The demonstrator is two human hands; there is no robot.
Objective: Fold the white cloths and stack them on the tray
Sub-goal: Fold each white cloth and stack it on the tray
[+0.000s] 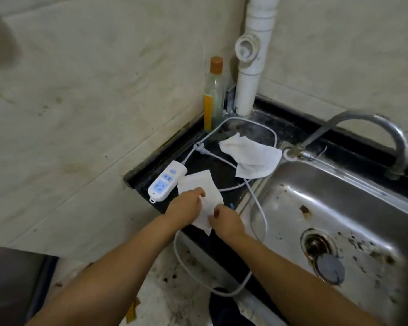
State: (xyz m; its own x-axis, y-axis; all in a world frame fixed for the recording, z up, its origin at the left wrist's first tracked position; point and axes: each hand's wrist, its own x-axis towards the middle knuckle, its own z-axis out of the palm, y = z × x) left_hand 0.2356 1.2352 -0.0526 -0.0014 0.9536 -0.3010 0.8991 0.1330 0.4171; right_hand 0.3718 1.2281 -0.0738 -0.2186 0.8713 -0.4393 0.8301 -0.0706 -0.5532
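A white cloth (pixel 199 184) lies flat on the black counter (pixel 151 170) beside the sink. My left hand (pixel 185 208) presses on its near left part, fingers curled onto the fabric. My right hand (pixel 225 220) pinches its near right edge. A second white cloth (pixel 252 154) lies crumpled farther back, its corner hanging over the sink rim. No tray is in view.
A white power strip (pixel 166 181) lies left of the near cloth, its cable (pixel 257 201) looping over the counter and down the front. A steel sink (pixel 339 208) with a faucet (pixel 386 137) fills the right. A bottle (pixel 213 95) and white pipe (pixel 250 67) stand in the corner.
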